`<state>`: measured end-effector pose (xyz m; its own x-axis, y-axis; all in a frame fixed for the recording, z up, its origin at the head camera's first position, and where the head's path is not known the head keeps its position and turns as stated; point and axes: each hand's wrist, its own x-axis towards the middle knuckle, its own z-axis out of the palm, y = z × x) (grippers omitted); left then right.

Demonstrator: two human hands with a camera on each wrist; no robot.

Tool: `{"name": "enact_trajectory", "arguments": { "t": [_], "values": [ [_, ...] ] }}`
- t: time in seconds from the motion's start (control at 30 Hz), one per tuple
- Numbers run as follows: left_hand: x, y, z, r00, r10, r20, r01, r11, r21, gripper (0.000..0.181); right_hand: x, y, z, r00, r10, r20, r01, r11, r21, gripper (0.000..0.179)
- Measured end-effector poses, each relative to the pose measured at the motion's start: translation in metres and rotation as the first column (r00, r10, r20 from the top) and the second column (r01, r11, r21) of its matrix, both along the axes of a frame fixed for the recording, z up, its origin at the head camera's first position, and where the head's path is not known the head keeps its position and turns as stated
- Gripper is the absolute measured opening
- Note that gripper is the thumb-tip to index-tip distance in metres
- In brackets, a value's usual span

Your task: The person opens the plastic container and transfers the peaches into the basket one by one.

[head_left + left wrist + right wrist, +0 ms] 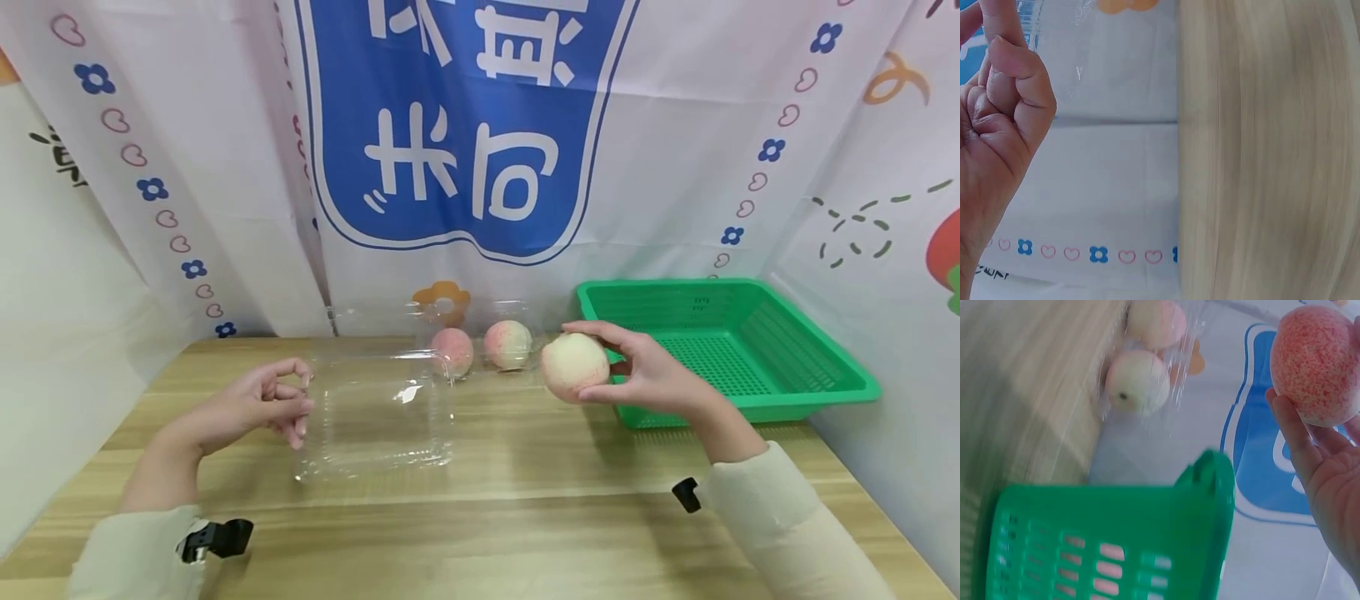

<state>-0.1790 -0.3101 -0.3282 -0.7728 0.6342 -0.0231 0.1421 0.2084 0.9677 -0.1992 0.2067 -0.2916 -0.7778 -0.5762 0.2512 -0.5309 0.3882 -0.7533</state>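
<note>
My right hand holds a pale yellow and pink peach above the table, fingers and thumb around its side; its speckled pink face shows in the right wrist view. With curled fingers, my left hand grips the left edge of a clear plastic box, which has a transparent lid. Behind that box, a pink peach and a paler peach sit side by side in clear plastic packaging. In the left wrist view, only part of the clear plastic shows beyond the fingers.
A green perforated basket stands at the back right, just behind my right hand. The wooden table ends at the back against a white printed cloth with a blue panel. Patterned white walls rise on both sides.
</note>
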Motion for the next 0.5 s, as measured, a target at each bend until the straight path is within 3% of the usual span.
{"name": "enact_trajectory", "arguments": {
  "t": [0.23, 0.5],
  "values": [
    [0.003, -0.018, 0.001, 1.000, 0.021, -0.007, -0.020, 1.000, 0.017, 0.026, -0.001, 0.028, 0.002, 0.998, -0.061, -0.001, 0.061, 0.997, -0.053, 0.072],
    [0.007, -0.038, 0.000, 0.998, 0.030, -0.050, -0.031, 0.999, -0.016, 0.029, -0.006, 0.058, 0.003, 0.984, -0.145, -0.105, 0.143, 0.989, -0.032, 0.072]
  ]
}}
